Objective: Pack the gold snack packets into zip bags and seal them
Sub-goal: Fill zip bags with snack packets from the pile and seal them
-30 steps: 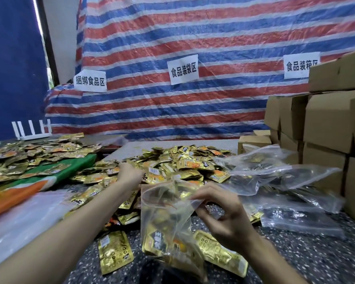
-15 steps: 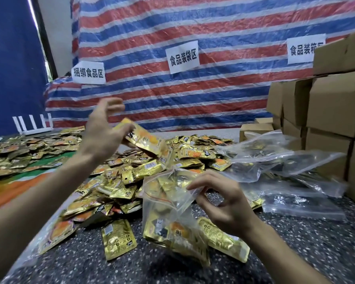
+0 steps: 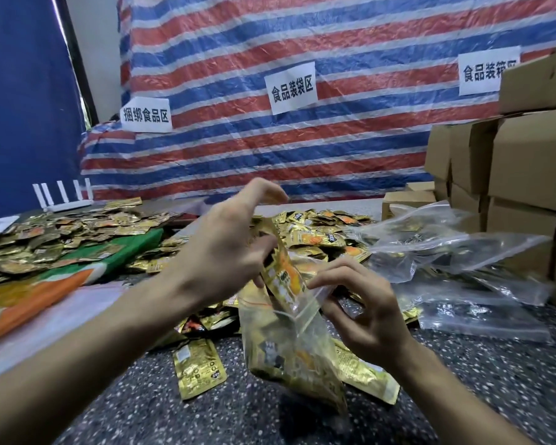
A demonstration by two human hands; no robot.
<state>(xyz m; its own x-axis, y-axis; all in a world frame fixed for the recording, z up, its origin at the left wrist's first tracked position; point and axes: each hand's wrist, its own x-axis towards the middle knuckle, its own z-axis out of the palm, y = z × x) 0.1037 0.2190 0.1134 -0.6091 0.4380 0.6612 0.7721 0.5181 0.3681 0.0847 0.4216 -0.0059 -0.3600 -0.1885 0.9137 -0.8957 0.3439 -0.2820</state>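
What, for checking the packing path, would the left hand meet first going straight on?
Probably the open clear plastic zip bag held by the right hand; the gold foil packet in the left hand pokes into it.

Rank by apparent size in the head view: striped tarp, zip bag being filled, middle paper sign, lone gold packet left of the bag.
striped tarp
zip bag
middle paper sign and lone gold packet: alike; the packet is nearer, so unranked.

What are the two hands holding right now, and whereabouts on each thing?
The left hand grips a gold packet by its upper part. The right hand pinches the zip bag at its open top edge.
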